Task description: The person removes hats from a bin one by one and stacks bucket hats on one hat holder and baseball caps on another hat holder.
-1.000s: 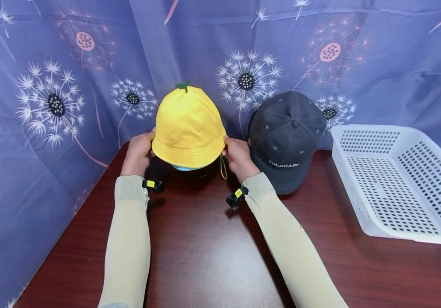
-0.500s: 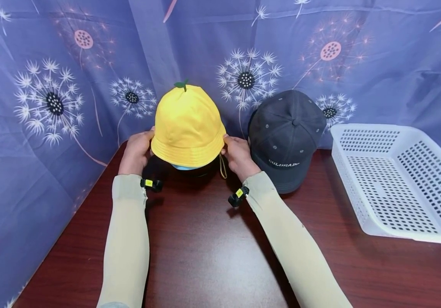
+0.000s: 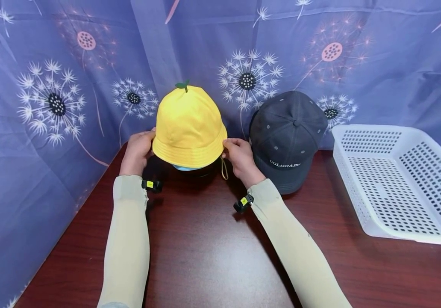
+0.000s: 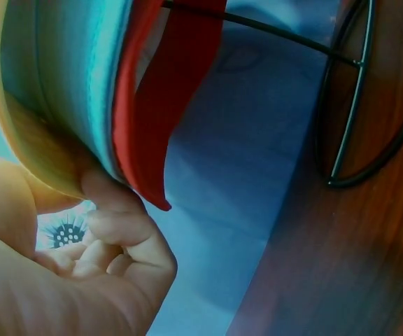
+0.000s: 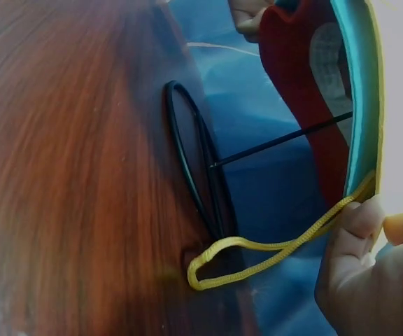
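Observation:
A yellow bucket hat (image 3: 189, 124) with a green sprout on its crown sits over other headwear at the back left. My left hand (image 3: 137, 152) pinches its left brim between thumb and fingers. At the right brim, my right hand (image 3: 241, 158) pinches the edge with thumb and forefinger. Under the yellow brim, the left wrist view shows a light blue layer (image 4: 103, 84) and a red brim (image 4: 152, 133). These rest on a black wire stand (image 5: 212, 164) with a ring base. A yellow cord loop (image 5: 208, 269) hangs beside my right fingers.
A dark grey cap (image 3: 289, 137) lettered "COLORADO" stands just right of my right hand. Farther right is a white perforated basket (image 3: 349, 188). The dark red wooden table (image 3: 213, 256) meets a blue dandelion-print curtain (image 3: 189, 38) at the back and left.
My right hand has shifted slightly right and toward me, its fingers now lower on the brim. The yellow bucket hat and my left hand have barely moved.

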A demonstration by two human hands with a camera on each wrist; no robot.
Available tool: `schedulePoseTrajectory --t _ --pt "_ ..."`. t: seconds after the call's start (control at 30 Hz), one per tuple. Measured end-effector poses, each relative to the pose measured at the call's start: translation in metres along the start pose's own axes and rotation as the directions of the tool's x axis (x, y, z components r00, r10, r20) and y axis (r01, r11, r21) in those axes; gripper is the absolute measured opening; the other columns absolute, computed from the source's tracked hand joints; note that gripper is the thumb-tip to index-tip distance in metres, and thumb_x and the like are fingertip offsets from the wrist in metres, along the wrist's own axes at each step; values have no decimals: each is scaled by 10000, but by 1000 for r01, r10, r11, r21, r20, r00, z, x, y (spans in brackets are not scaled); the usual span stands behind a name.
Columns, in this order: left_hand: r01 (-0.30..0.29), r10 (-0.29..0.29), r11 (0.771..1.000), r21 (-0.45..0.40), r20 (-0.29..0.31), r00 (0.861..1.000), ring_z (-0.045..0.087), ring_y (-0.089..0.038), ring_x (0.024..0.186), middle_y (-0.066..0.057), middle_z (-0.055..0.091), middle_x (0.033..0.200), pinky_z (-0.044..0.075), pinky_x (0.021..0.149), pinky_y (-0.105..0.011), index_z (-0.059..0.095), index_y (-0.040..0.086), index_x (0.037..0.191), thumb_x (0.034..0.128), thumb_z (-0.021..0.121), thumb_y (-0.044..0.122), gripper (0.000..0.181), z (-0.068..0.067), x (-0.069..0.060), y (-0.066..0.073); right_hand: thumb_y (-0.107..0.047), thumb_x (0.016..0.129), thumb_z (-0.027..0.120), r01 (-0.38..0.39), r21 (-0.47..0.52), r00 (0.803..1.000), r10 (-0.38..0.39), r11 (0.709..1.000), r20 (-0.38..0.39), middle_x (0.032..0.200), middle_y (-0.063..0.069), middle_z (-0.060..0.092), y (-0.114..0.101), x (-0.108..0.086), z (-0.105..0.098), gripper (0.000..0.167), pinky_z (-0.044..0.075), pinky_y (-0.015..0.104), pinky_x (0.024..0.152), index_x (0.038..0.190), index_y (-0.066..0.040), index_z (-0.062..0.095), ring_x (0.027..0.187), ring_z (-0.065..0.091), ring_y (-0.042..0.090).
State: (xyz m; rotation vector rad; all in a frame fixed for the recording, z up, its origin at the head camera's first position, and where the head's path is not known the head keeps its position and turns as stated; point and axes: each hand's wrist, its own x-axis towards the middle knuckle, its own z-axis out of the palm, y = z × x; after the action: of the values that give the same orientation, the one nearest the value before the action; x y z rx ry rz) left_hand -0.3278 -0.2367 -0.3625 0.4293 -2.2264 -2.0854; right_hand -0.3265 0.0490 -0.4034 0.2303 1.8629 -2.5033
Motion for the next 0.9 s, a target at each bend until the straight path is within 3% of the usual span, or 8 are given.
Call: schedulePoseTrajectory --t 0.1,0.17,0.3,0.4,0.47,0.63,0.73,0.9 --pt "-17 17 998 62 -9 1000 543 -93 640 57 581 750 486 648 -250 695 76 988 1062 627 423 361 0 0 0 -63 1044 630 33 -55 999 -32 998 13 1011 98 595 0 -2 -1 214 520 202 608 1203 78 608 684 609 122" --pt "-34 36 993 111 -18 999 551 -99 763 40 598 890 482 746 -266 694 54 1110 1078 589 404 367 1 0 1 -71 1040 638 56 -107 998 -54 993 22 992 97 608 -1 -5 -1 236 548 234 647 1217 82 606 690 620 125" --pt "-75 86 983 170 -58 995 533 -170 1028 -63 570 1234 467 919 -339 618 22 1339 1066 549 289 388 4 0 3 -94 1043 637 106 -230 994 -95 967 57 966 97 647 -5 -13 -2 287 607 437 834 1265 84 598 748 656 186" --pt "-102 125 976 192 -109 986 537 -211 1067 -113 566 1292 483 893 -336 626 13 1297 1028 565 238 356 7 -1 7 -118 1053 622 138 -307 989 -115 942 92 999 119 668 -7 -19 -3 329 571 566 939 1316 75 579 864 698 316" --pt "-116 148 970 216 -138 979 537 -211 1063 -108 576 1269 475 855 -312 639 26 1243 1018 573 237 316 9 -4 10 -129 1055 609 162 -356 984 -126 920 123 1046 151 674 -9 -23 -4 367 573 563 941 1360 70 559 954 706 403" --pt "-141 190 953 270 -167 967 530 -208 1089 -81 580 1230 453 845 -283 649 45 1220 1039 566 259 292 10 -11 19 -214 1050 625 238 -537 968 -155 809 196 1141 157 679 -14 -36 -8 450 581 420 892 1429 14 543 1029 705 349" --pt "-163 220 943 290 -176 959 535 -196 1056 -67 588 1182 455 836 -286 658 44 1220 1046 560 258 292 10 -14 23 -265 1051 632 276 -616 959 -167 737 230 1156 127 686 -19 -43 -10 456 561 403 885 1427 -18 561 1019 684 275" --pt "-195 263 929 315 -190 946 520 -148 973 -26 576 1072 434 815 -261 674 46 1190 1042 568 246 270 9 -17 27 -265 1054 624 340 -660 938 -188 670 293 1182 112 699 -24 -55 -13 457 562 420 916 1431 -11 574 1028 691 260"
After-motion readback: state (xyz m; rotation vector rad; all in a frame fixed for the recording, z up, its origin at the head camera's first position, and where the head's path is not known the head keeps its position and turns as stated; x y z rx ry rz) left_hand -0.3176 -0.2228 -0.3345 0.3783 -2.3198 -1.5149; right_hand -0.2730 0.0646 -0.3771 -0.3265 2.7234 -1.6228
